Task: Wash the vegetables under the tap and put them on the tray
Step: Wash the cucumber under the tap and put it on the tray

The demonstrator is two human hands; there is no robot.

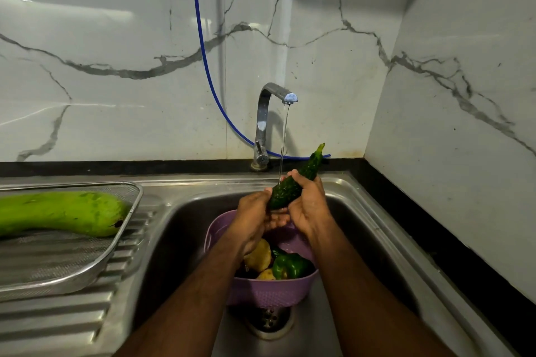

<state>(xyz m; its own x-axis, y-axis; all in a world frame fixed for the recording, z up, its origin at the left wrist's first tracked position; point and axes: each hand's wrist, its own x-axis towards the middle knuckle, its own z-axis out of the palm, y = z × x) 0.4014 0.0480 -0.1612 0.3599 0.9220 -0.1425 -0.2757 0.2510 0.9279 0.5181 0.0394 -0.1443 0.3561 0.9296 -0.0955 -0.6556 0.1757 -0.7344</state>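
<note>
A dark green bitter gourd is held slanted over the sink, its tip pointing up to the right. My left hand grips its lower end and my right hand wraps its middle. Water runs from the steel tap in a thin stream onto the gourd. Below my hands a purple colander stands in the sink, holding a green capsicum and potatoes. On the left, a mesh steel tray rests on the drainboard and carries a long pale green bottle gourd.
The steel sink basin has its drain just in front of the colander. A blue hose hangs down the marble wall behind the tap. A black counter edge runs along the right side.
</note>
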